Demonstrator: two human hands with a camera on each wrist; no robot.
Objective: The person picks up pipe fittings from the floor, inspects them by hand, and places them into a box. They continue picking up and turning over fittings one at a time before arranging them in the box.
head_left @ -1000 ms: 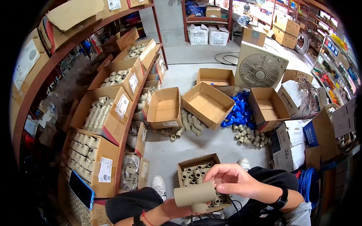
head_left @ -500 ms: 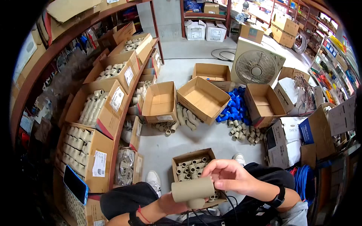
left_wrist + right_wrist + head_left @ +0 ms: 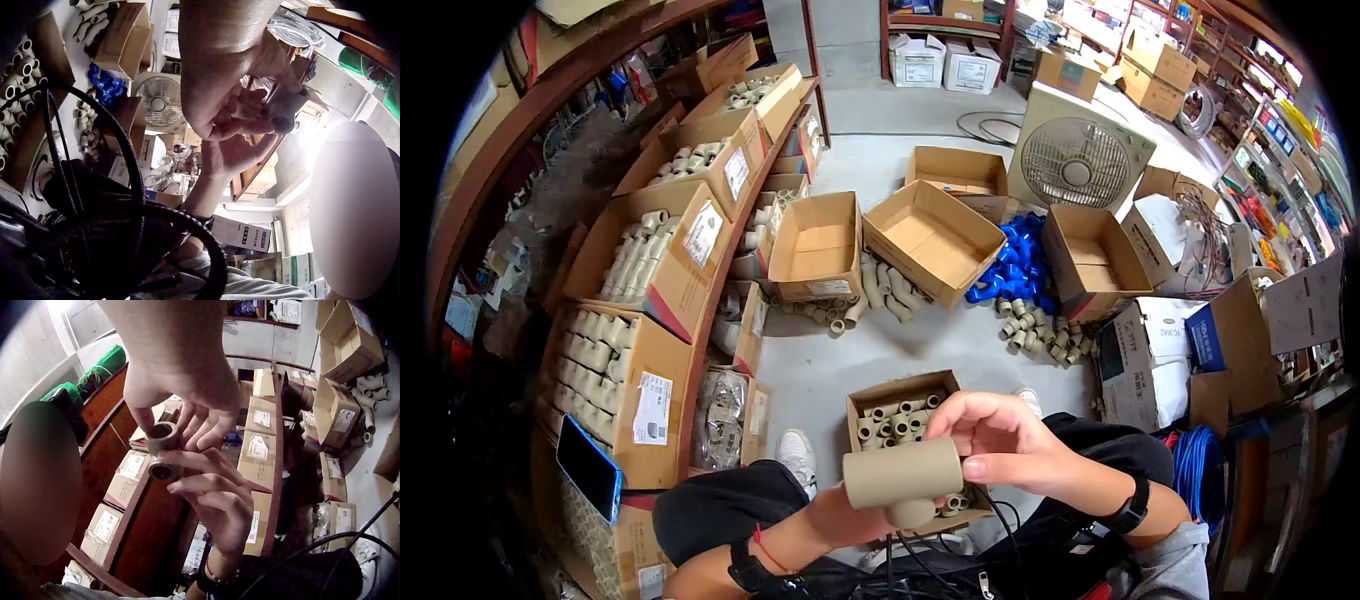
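A beige tee pipe fitting (image 3: 903, 474) is held sideways above a box of similar fittings, its short branch pointing down. My left hand (image 3: 836, 520) grips it from below and behind; in the right wrist view, the left hand's bent fingers (image 3: 215, 494) lie against the fitting (image 3: 156, 450). At its right end, my right hand (image 3: 1005, 445) has the thumb on the edge and the fingers curved around the rim. The left wrist view shows the fitting (image 3: 287, 109) between both hands, partly hidden by the fingers. Below, the open box (image 3: 856, 400) is partly covered by the hands.
Boxes of fittings (image 3: 665, 400) line the shelf at left, with a phone (image 3: 590, 470) at their front. Cardboard boxes (image 3: 815, 245), blue fittings (image 3: 1015, 255), loose beige fittings (image 3: 1040, 335) and a fan (image 3: 1080, 160) stand ahead. Black cables (image 3: 1000, 520) hang near the lap; blue coil (image 3: 1197, 475) at right.
The head view has tilted down slightly, so the surroundings sit higher in the frame. Both hands and the fitting have shifted a little left and up in view, their hold much the same.
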